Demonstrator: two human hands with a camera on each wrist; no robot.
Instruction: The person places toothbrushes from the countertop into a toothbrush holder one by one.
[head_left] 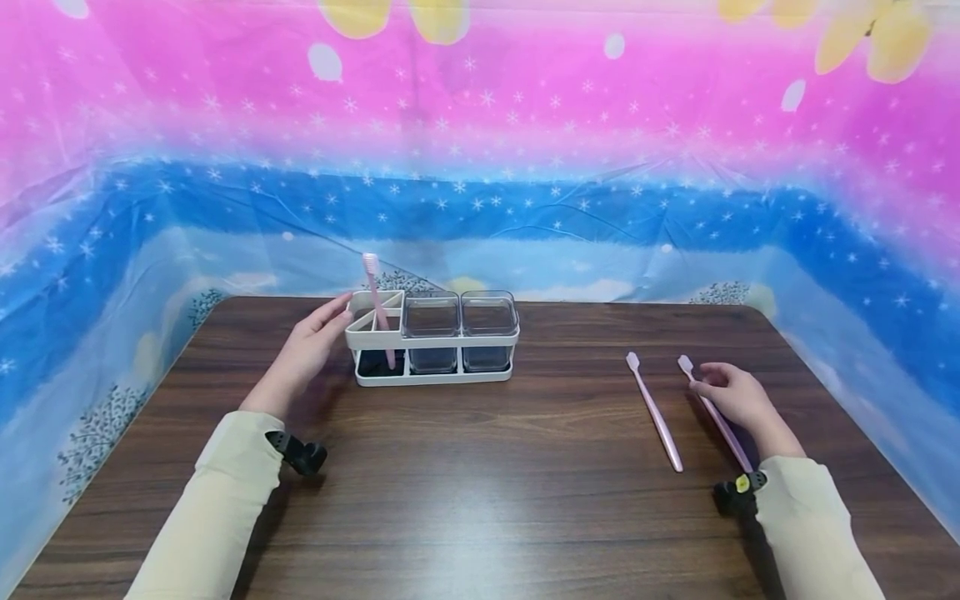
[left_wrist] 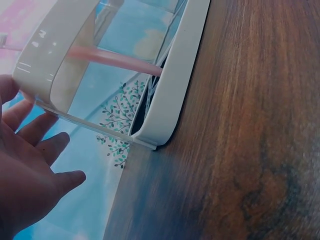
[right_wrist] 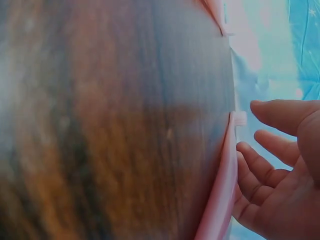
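A white toothbrush holder (head_left: 438, 342) with two clear cups stands at the back of the table, left of the middle. One pink toothbrush (head_left: 380, 302) leans upright in its left compartment, bristles up. My left hand (head_left: 309, 350) is at the holder's left end, its fairly straight fingertips against the upper rim (left_wrist: 42, 60). Two more pink toothbrushes lie on the right, heads toward the back. Over the outer toothbrush (head_left: 723, 432), just below its head, is my right hand (head_left: 738, 400). Its thumb and fingers (right_wrist: 267, 175) are apart, close beside the handle. The inner toothbrush (head_left: 656, 414) lies untouched.
The brown wooden table (head_left: 480, 467) carries all of this. A pink and blue patterned cloth (head_left: 525, 150) hangs behind it and along both sides. The clear cups (head_left: 489, 315) fill the holder's middle and right places. Both wrists wear black straps with small cameras.
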